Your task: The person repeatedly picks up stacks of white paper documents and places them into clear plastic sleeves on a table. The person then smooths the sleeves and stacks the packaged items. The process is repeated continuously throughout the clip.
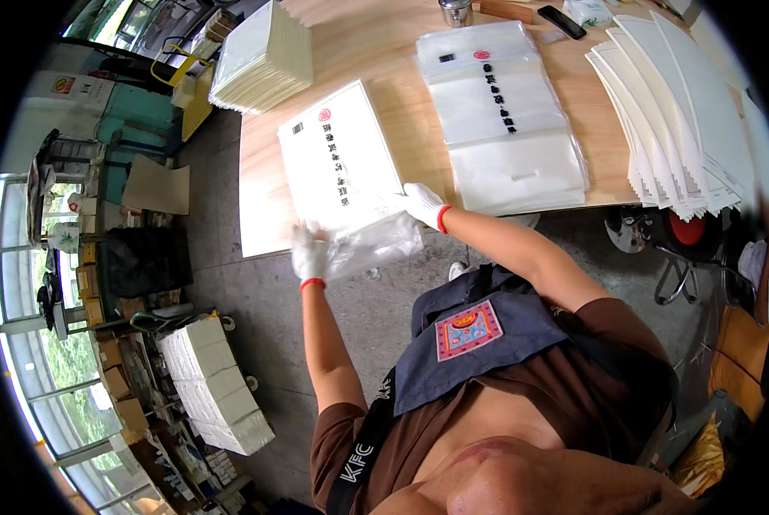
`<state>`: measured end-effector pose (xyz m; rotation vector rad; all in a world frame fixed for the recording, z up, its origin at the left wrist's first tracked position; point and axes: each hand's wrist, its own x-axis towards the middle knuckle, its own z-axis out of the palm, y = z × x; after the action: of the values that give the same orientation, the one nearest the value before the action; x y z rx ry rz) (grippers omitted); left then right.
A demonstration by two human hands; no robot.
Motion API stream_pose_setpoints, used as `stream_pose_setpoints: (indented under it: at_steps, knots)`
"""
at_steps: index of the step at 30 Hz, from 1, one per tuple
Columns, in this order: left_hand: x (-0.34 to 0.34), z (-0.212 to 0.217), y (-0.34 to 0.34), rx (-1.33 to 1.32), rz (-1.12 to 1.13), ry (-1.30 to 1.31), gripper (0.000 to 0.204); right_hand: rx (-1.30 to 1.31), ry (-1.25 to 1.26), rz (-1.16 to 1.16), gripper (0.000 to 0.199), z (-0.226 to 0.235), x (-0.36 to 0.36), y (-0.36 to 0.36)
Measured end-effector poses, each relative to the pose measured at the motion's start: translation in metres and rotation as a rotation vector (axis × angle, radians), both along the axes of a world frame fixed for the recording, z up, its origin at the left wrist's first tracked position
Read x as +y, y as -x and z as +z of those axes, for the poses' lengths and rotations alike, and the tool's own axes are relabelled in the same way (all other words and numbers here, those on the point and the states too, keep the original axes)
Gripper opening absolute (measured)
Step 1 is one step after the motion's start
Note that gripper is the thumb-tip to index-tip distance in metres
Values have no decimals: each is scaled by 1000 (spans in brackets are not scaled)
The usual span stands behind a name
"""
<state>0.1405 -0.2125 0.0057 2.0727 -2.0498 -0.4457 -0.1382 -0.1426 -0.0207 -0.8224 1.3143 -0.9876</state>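
Bagged sheet: a white printed sheet in a clear plastic bag [340, 163] is laid at the near left part of the wooden table [384, 51], its open bag end hanging crumpled over the table edge.
Left hand: the white-gloved left hand [310, 253] is placed at the lower left of the loose bag end, just off the table edge; it is blurred, the fingers appear closed on the plastic, though the grip cannot be told for certain.
Right hand: the white-gloved right hand [423, 204] is set on the lower right corner of the bagged sheet, fingers together and pressed onto the bag where it leaves the table.
Position relative to fingers: the sheet is stretched away from both hands toward the far side; the slack plastic is gathered between them.
Neighbouring things: a stack of clear printed bags [504, 120] is laid just right of the sheet; fanned cream sheets [684, 120] are seen further right; a pile of white sheets [260, 60] is seen at the far left corner.
Obstruction: nothing is laid on the bagged sheet.
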Motion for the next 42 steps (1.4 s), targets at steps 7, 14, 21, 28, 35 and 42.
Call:
stream_pose_setpoints:
  at_steps: [7, 14, 21, 28, 35, 42]
  knots:
    - [-1, 11, 22, -661, -131, -63, 64, -319, -139, 642, 24, 56, 113, 77]
    - [159, 205, 250, 919, -1797, -369, 50, -158, -71, 232, 34, 76, 171, 192]
    - [249, 247, 331, 518, -2165, -1083, 39, -249, -123, 33, 29, 36, 209, 183]
    - [328, 263, 341, 1149, -2492, -1442, 30, -282, -166, -9, 31, 9, 234, 179]
    - [227, 188, 366, 913, -1985, -860, 28, -105, -67, 22, 25, 13, 243, 163]
    - [101, -20, 369, 85, -1137, 91, 20, -81, -230, -60, 30, 14, 278, 162]
